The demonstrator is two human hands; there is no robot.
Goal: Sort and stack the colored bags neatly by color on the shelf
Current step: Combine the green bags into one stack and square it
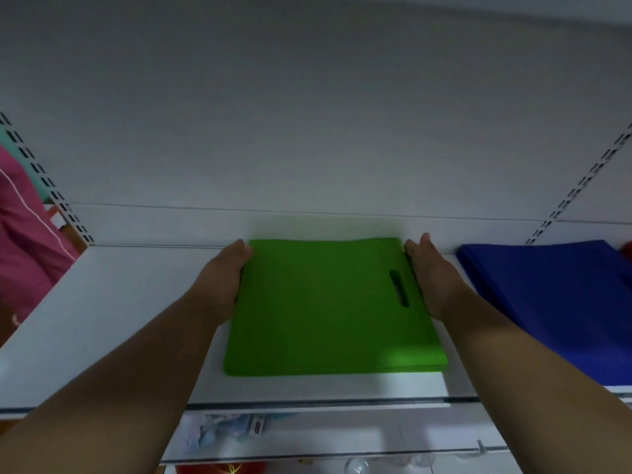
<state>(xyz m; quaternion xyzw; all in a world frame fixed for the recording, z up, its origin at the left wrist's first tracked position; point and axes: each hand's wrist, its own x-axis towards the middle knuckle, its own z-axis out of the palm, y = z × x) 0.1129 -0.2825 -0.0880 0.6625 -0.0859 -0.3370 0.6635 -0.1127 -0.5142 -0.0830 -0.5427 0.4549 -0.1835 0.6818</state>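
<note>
A flat stack of green bags (325,309) with a slot handle on its right side lies in the middle of the white shelf (102,302). My left hand (222,278) presses its straight fingers against the stack's left edge. My right hand (431,278) presses flat against the right edge, beside the handle slot. A stack of blue bags (554,302) lies on the same shelf to the right, apart from the green one. A sliver of something red (627,249) shows at the far right edge, behind the blue stack.
The shelf's white back panel (307,131) rises behind the bags, with slotted uprights at left (51,186) and right (581,186). Pink fabric (24,241) hangs at the far left. Lower shelves (307,436) with blurred items lie below the front edge.
</note>
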